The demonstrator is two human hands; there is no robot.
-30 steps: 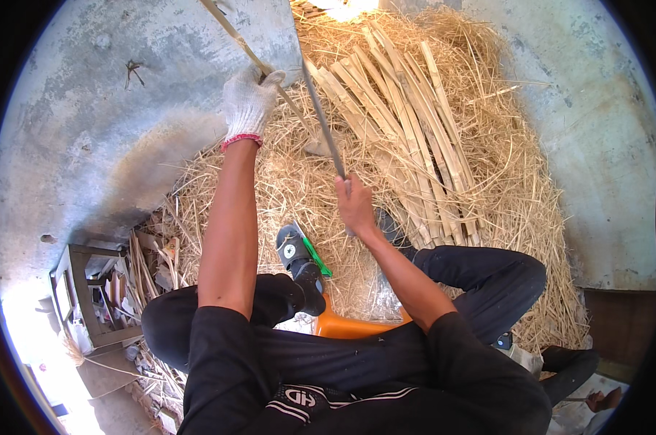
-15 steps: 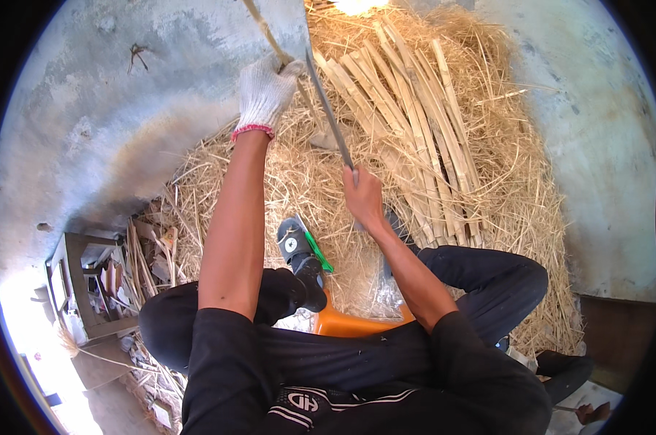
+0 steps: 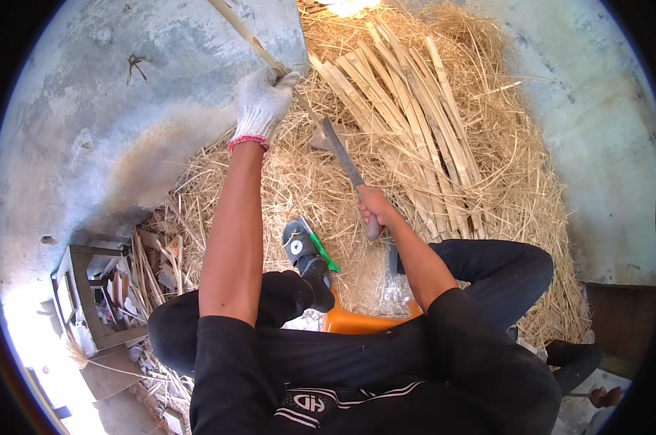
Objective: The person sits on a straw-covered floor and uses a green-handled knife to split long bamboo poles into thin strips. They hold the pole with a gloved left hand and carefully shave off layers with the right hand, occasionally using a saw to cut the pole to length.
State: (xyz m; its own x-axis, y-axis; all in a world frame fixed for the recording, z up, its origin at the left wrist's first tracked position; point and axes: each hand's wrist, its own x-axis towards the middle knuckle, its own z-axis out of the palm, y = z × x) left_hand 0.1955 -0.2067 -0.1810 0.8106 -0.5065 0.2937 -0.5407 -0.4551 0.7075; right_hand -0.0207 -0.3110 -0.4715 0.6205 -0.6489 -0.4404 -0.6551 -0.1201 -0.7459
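Observation:
My left hand [image 3: 261, 101], in a white knit glove with a red cuff, is closed around a long bamboo strip [image 3: 239, 27]. The strip slants from the upper left down through my fist toward the straw. My bare right hand [image 3: 375, 205] grips the handle of a long, dark-bladed knife [image 3: 341, 151]. Its blade points up and left, with the tip beside the lower end of the strip. Whether blade and strip touch I cannot tell.
Bamboo strips [image 3: 422, 123] lie in a bundle on a thick bed of shavings [image 3: 270, 181]. Grey walls [image 3: 154, 80] rise on both sides. Between my legs are an orange stool [image 3: 364, 322] and my sandalled foot [image 3: 299, 246]. A wooden frame [image 3: 99, 290] with scraps stands at left.
My right hand has drawn the knife down and toward me, turning its handle lower. My left hand, still on the strip, has shifted slightly down.

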